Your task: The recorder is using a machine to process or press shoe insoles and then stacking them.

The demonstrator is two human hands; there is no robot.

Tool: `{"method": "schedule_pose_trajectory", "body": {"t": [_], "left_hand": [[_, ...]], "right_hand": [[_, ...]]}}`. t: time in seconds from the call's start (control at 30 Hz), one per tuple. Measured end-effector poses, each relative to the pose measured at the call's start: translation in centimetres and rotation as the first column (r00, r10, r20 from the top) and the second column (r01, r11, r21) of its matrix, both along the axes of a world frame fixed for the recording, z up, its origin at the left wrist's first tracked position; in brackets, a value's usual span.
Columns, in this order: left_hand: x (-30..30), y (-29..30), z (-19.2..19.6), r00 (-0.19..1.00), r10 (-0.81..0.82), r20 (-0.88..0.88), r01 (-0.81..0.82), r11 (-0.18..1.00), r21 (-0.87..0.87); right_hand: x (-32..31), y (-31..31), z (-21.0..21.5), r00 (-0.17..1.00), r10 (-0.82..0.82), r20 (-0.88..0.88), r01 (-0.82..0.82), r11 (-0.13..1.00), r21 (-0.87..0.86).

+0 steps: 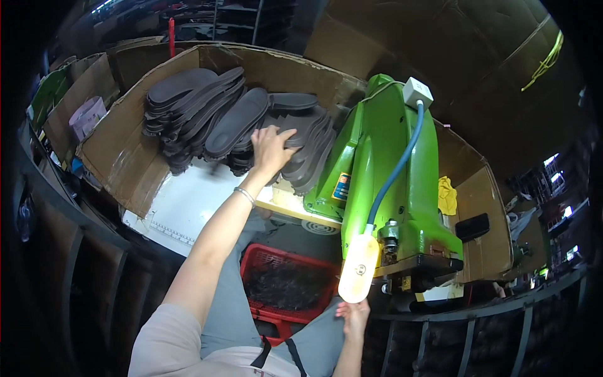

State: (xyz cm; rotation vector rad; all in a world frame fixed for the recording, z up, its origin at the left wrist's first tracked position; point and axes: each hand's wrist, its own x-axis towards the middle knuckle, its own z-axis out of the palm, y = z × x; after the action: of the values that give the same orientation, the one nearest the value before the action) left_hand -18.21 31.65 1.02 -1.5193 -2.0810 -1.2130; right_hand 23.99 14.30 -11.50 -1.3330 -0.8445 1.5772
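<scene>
My left hand (271, 151) reaches to the dark grey shoe soles, its fingers spread over a stack of soles (308, 147). One sole (237, 122) leans beside it on the left, and a taller pile of soles (188, 107) stands further left. Low on the right, my right hand (355, 319) is just below the lit yellow-white lamp head (360, 269) of the green machine (392, 160). Its fingers are curled together and partly hidden; whatever they may hold I cannot make out.
A cardboard surround (129, 169) encloses the white worktop (195, 195). Between my knees is a red basket (251, 267) with dark scraps. A blue cable (402, 160) runs down to the lamp. A yellow cloth (447, 196) and a black phone-like object (472, 227) lie right of the machine.
</scene>
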Motion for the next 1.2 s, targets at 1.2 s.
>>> {"method": "schedule_pose_trajectory", "body": {"t": [1.2], "left_hand": [[23.5, -19.8, -1.9, 0.389, -0.617, 0.684, 0.739, 0.653, 0.168]], "right_hand": [[-2.8, -17.2, 2.5, 0.863, 0.290, -0.415, -0.383, 0.910, -0.161]]}}
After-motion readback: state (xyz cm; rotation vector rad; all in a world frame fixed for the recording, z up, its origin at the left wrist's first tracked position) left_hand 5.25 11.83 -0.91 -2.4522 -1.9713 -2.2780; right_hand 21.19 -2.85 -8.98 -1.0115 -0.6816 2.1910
